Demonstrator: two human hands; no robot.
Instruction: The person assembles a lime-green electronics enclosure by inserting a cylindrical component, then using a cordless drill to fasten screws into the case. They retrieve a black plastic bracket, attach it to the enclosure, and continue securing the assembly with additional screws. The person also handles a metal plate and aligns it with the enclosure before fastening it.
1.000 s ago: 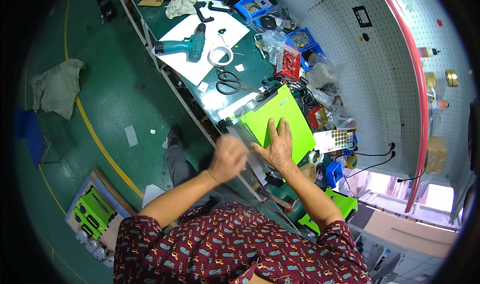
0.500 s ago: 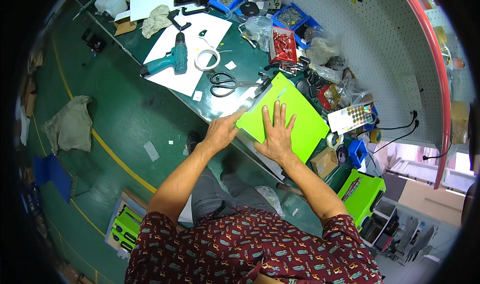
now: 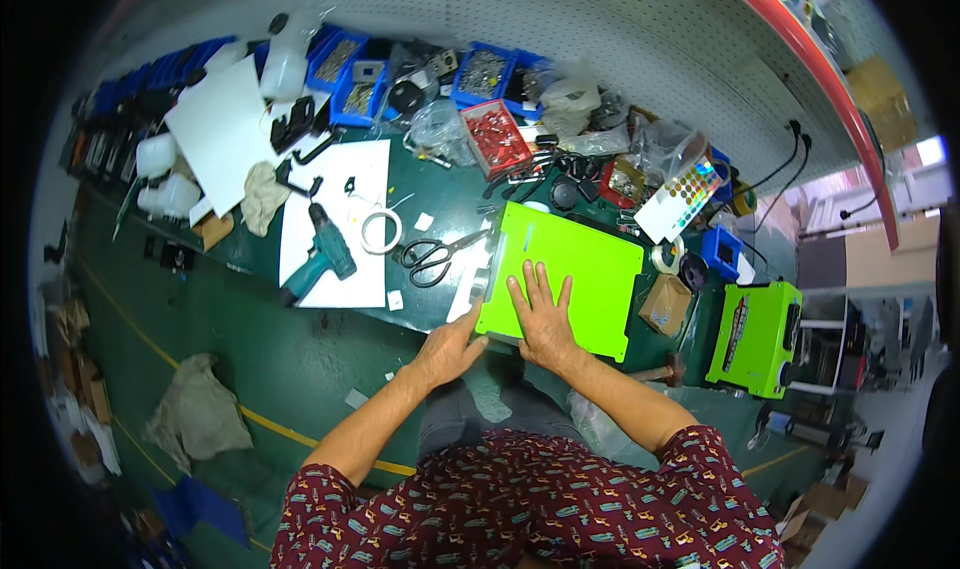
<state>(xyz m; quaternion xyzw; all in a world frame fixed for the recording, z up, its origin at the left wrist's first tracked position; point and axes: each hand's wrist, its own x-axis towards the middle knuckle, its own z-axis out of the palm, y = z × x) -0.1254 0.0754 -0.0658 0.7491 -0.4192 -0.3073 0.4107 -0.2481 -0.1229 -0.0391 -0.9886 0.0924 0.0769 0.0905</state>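
Note:
A bright green flat panel [image 3: 590, 269] lies on the bench in front of me, with small notches and holes along its edges. My right hand [image 3: 545, 324] rests flat on its near part, fingers spread. At the panel's near left corner is my left hand [image 3: 445, 354], its fingers reaching to the edge and its thumb apart; the fingertips are partly hard to make out. A pale translucent strip [image 3: 481, 285] runs along the panel's left edge, just beyond those fingers. Black-handled scissors [image 3: 432, 259] lie open left of the panel.
On a white sheet [image 3: 360, 179] to the left lie a teal cordless drill [image 3: 320, 259] and a tape roll [image 3: 380, 231]. Behind are a red parts box [image 3: 495, 139] and blue bins [image 3: 485, 72]. Rightward stand a cardboard box [image 3: 662, 304], a hammer [image 3: 660, 372] and a green machine [image 3: 755, 339].
My view has turned, so the bench edge runs more level and the panel looks straighter. Both hands stay at the panel, the right one still flat on it.

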